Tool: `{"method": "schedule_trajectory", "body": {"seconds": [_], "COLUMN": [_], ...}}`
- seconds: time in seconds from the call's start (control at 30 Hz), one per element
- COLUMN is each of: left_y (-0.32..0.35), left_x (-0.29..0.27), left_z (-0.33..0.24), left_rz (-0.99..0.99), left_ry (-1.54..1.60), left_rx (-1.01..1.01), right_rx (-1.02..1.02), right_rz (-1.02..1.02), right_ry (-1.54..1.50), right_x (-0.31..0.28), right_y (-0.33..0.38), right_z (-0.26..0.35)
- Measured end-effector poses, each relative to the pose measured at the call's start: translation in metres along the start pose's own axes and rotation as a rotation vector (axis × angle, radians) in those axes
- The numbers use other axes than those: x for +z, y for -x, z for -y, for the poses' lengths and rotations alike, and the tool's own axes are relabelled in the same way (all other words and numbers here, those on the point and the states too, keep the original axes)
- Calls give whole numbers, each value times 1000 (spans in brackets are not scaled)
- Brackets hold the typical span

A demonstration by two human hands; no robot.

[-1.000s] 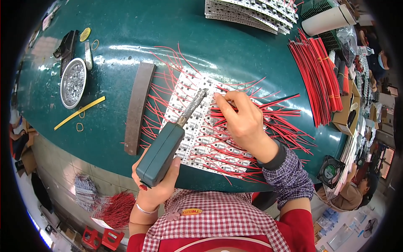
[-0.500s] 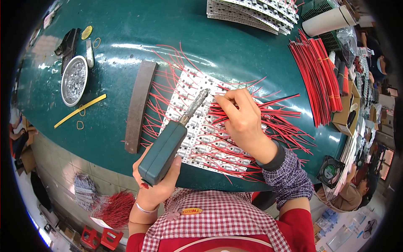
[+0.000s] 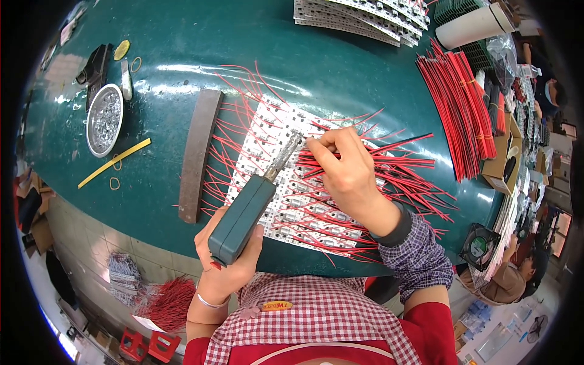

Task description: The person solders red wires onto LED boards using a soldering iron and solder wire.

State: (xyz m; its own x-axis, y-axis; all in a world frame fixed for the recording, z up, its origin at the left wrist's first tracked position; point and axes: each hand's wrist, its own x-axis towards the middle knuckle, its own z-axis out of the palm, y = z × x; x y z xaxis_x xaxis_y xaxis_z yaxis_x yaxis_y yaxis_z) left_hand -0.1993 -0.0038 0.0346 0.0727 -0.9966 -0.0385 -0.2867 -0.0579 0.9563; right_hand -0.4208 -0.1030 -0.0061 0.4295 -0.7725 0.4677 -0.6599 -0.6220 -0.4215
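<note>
My left hand [image 3: 231, 267] is wrapped round the handle of a dark green soldering gun [image 3: 242, 216]. Its silvery tip points up and right, over a white circuit board panel [image 3: 281, 228] with many small parts. Beside that tip, my right hand [image 3: 350, 173] pinches a thin wire at the panel; the fingers mostly cover the wire's end. Red and black wires [image 3: 404, 163] fan out to the right from under my right hand. More thin red wires stick out on the panel's left, where a brown bar [image 3: 199, 155] lies against them.
At the left are a metal bowl [image 3: 104, 121] of silvery bits, a yellow strip [image 3: 114, 163] and rubber bands. Stacked panels [image 3: 359, 21] stand at the far side. Red wire bundles [image 3: 453, 112], a white cylinder [image 3: 474, 27] and a small black fan [image 3: 479, 248] are at right.
The soldering gun's body has shifted slightly right in the picture, with its tip still by the right fingertips. Bowl, bar and panel appear slightly further left.
</note>
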Motion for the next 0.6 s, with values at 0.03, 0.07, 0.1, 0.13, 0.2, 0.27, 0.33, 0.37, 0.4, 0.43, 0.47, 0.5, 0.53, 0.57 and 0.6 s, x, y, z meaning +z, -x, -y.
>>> {"method": "schedule_trajectory", "body": {"seconds": [0.03, 0.07, 0.1, 0.13, 0.2, 0.27, 0.33, 0.37, 0.4, 0.43, 0.47, 0.5, 0.53, 0.57, 0.6], "left_y": [0, 0, 1, 0, -1, -1, -1, -1, -1, -1, -1, 0, 0, 0, 1], "left_x": [0, 0, 0, 0, -1, -1, 0, 0, 0, 0, 0, 0, 0, 0, 0], "left_z": [0, 1, 1, 0, -1, 0, 0, 0, 0, 0, 0, -1, 0, -1, -1], "left_rz": [1, -2, -5, -4, 0, -7, -13, -12, -12, -12, -8, -4, -4, 0, 4], "left_ry": [-1, -10, -18, -19, -28, -30, -30, -44, -57, -57, -39, -20, -20, -27, -34], "left_rx": [0, 9, 19, 19, 29, 38, 47, 70, 92, 92, 64, 35, 35, 16, -3], "right_rx": [-7, -13, -13, -12, -11, 1, 8, 14, 15, 15, 14, 14, 12, 10, 10], "right_rz": [7, 14, 13, 29, 45, 60, 47, 34, 34, 29, 25, 25, 26, 27, 27], "right_ry": [12, 24, 24, 18, 12, 8, -1, -10, -9, -12, -15, -16, -8, 1, 1], "right_x": [0, 0, 0, -1, -2, -2, -2, -2, -2, -1, 0, 0, 0, 0, 0], "right_y": [-1, -1, -2, -2, -2, -3, -2, -2, -2, -1, -1, -1, -1, -1, -1], "right_z": [1, 1, 1, 1, 1, 1, 2, 2, 2, 1, 1, 1, 1, 1, 1]}}
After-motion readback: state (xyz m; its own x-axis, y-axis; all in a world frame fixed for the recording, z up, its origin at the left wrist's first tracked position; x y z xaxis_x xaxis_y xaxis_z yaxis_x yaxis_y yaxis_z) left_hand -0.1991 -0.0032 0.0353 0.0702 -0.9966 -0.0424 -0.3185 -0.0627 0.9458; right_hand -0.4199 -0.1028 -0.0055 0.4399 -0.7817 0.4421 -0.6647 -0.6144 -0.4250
